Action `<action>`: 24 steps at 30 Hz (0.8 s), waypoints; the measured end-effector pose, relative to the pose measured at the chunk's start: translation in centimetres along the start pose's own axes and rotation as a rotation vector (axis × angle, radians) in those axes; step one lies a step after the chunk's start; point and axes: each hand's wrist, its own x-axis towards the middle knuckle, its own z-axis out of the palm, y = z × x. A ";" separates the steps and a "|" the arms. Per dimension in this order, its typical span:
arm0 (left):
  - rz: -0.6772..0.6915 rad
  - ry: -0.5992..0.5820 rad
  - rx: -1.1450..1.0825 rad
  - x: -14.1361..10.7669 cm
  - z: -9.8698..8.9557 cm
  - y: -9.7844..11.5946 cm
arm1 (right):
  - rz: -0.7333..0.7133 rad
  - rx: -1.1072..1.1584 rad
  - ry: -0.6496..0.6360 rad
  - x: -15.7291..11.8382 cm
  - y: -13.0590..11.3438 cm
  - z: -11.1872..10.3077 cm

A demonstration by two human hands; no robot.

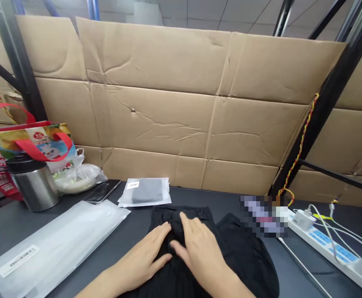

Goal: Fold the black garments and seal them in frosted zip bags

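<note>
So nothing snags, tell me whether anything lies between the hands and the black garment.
Nothing does: the left hand and the right hand both rest directly on the black garment. The white plastic package lies off to the left, apart from it.

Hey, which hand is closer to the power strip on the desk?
The right hand. It rests on the black garment, with the power strip off to its right. The left hand is farther away, on the right hand's other side.
</note>
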 end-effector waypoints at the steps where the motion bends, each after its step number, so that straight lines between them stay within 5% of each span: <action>1: -0.024 0.001 0.000 -0.1 0.2 -0.2 | -0.046 0.092 -0.038 -0.2 -0.3 0.1; 7: -0.070 -0.034 -0.017 -0.1 0.6 0.2 | -0.211 0.304 -0.186 -0.2 3.2 0.9; 12: -0.027 0.039 0.060 0.1 -2.4 -0.2 | -0.270 0.265 -0.281 0.1 4.3 2.9; 15: -0.084 0.180 0.240 -1.1 -5.6 -3.6 | -0.276 0.245 -0.288 0.0 4.1 3.2; 18: -0.256 0.191 0.441 -4.1 -8.2 -8.6 | -0.265 0.250 -0.280 -0.1 4.0 2.9; 21: -0.423 0.148 0.477 -7.5 -9.1 -12.2 | -0.237 0.265 -0.245 -0.2 3.8 2.7; 24: -0.482 0.143 0.402 -9.5 -9.1 -12.9 | -0.221 0.278 -0.226 -0.3 3.7 2.7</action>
